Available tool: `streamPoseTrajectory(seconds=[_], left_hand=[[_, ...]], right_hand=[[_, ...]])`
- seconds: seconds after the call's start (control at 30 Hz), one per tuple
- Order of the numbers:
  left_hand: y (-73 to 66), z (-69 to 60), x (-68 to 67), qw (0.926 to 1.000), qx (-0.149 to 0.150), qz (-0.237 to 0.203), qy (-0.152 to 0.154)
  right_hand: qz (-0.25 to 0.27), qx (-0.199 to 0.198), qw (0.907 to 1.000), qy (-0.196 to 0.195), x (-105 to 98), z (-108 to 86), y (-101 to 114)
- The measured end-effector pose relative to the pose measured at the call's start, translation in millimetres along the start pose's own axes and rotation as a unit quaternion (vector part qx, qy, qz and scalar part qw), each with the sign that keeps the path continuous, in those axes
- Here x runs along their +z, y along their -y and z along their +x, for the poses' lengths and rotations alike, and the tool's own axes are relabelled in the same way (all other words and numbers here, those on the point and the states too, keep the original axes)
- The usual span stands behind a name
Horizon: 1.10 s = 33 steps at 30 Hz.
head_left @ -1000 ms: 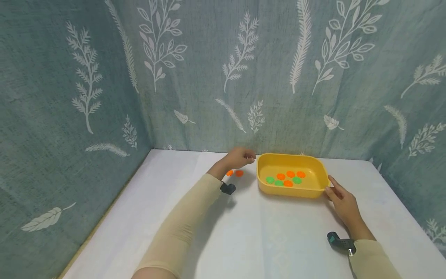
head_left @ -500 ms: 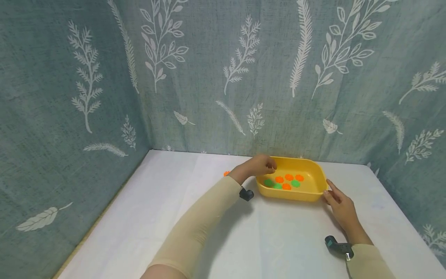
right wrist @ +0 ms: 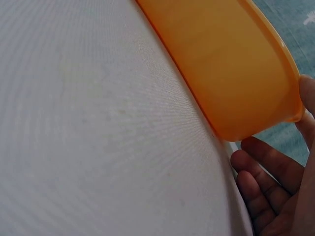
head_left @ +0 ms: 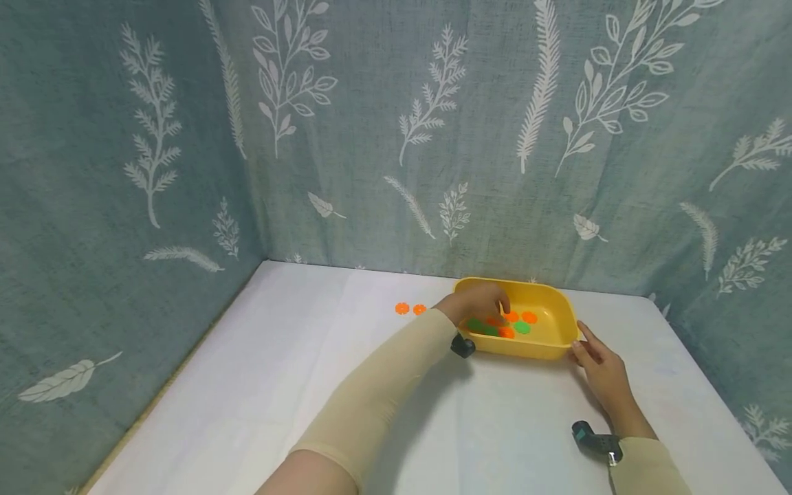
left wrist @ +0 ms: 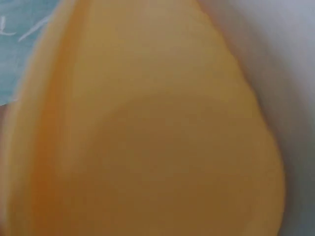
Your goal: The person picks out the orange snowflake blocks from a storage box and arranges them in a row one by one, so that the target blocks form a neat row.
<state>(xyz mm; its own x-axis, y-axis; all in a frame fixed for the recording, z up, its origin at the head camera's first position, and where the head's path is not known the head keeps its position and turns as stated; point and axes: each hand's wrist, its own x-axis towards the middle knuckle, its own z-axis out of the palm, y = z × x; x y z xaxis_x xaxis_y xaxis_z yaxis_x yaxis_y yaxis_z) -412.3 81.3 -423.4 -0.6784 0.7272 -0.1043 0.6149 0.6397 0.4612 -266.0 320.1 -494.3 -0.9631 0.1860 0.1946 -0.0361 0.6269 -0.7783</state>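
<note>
A yellow tray (head_left: pixel 526 350) stands on the white table near the back wall. Several small scalloped discs lie inside it, orange (head_left: pixel 529 317) and green (head_left: pixel 522 328). My left hand (head_left: pixel 478 302) reaches over its left end, bent fingers lowered among the discs, with a gap between thumb and fingers. My right hand (head_left: pixel 605 372) holds the tray's right front corner. In the right wrist view the thumb (right wrist: pixel 307 93) lies on the rim, other fingers below. The tray's yellow wall (left wrist: pixel 172 147) fills the left wrist view, so the left fingers are hidden there.
Two orange discs (head_left: pixel 402 309) lie on the white table (head_left: pixel 247 385), left of the tray. Green leaf-patterned cloth (head_left: pixel 359 172) hangs behind the table and along both sides. Small dark cameras (head_left: pixel 463 346) are strapped to the wrists.
My left hand has moved right, from beside the tray's left end to inside it among the discs. My right hand stays at the corner. The two orange discs on the table remain in place.
</note>
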Motion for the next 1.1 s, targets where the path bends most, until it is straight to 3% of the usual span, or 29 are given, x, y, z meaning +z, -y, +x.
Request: streamPoseTrajectory(seconds=[0.3, 0.47, 0.63, 0.77, 0.87, 1.1], left_hand=[[-7.8, 4.2, 18.4, 0.9978, -0.002, 0.064, 0.016], [-10.7, 3.0, 27.2, 0.9977, -0.015, 0.065, 0.013], [-10.9, 1.8, 32.3, 0.9966, 0.003, 0.082, 0.008], [-10.3, -1.9, 29.9, 0.9999, 0.003, 0.009, 0.009], [-8.6, -4.5, 22.7, 0.9979, 0.011, -0.064, 0.005], [0.8, -4.1, -1.4, 0.995, 0.065, -0.075, -0.004]], right_hand=[[-0.011, -0.012, 0.9999, -0.005, 2, -4.1, 1], [-0.007, -0.007, 0.9999, 0.001, 3, -8.1, 2], [-0.005, -0.007, 1.0, 0.003, 4, -10.9, 0], [-0.009, -0.013, 0.9999, 0.0, 4, -10.3, -2], [-0.013, -0.02, 0.9997, -0.006, 3, -7.2, -3], [-0.018, -0.031, 0.9993, -0.011, -2, -0.9, -4]])
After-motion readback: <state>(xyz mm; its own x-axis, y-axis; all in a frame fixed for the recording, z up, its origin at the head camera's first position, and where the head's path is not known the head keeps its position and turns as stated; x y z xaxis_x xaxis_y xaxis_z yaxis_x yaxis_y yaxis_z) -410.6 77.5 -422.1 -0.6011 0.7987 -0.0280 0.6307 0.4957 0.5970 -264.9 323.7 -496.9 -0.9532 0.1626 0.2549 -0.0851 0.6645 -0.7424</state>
